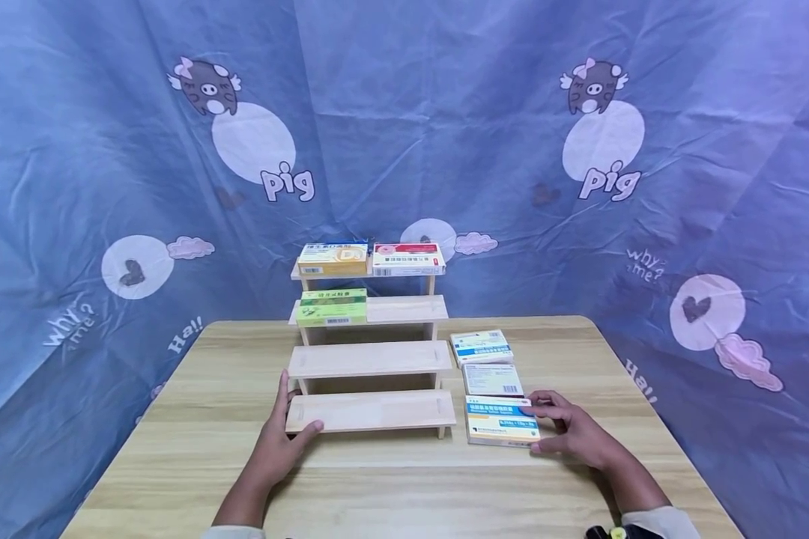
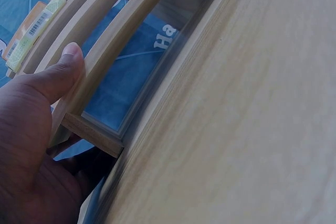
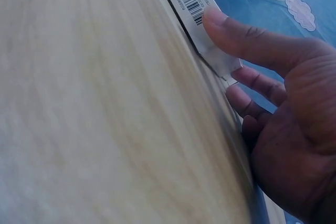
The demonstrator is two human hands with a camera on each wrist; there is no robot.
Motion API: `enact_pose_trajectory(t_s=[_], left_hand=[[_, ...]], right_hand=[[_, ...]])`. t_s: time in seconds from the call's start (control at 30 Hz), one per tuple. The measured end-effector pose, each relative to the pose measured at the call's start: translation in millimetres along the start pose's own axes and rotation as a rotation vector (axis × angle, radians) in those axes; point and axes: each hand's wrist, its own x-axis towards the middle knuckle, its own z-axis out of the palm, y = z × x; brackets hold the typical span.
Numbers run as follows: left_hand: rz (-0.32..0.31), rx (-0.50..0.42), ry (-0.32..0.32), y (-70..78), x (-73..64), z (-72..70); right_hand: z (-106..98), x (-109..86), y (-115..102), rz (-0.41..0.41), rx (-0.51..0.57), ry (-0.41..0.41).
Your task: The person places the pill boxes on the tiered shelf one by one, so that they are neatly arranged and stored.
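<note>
At the left end of the lowest tier of a wooden stepped rack, my left hand grips the board. Its thumb lies along the front edge, while the other fingers go round the side, partly hidden. To the right of the rack, my right hand holds the right end of a white, blue and yellow medicine box between thumb and fingers. That box lies low at the tabletop, and its barcode side shows in the right wrist view.
Behind the held box lie a white medicine box and a blue-and-white one. A yellow-and-white box and a red-and-white box occupy the top tier. One green box sits below them. Blue printed cloth surrounds the table.
</note>
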Motion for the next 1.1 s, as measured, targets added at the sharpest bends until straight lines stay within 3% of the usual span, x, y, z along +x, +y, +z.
enact_pose_trajectory(t_s=[0.17, 0.47, 1.1], left_hand=[[-0.007, 0.0, 0.001, 0.1, 0.6, 0.5], [-0.001, 0.017, 0.005, 0.6, -1.3, 0.0], [-0.01, 0.002, -0.003, 0.0, 1.2, 0.0]], right_hand=[[-1.3, 0.2, -1.2, 0.054, 0.014, -0.011], [-1.9, -0.1, -1.9, 0.063, 0.019, -0.016], [-7.1, -3.6, 6.1, -0.005, 0.048, 0.023]])
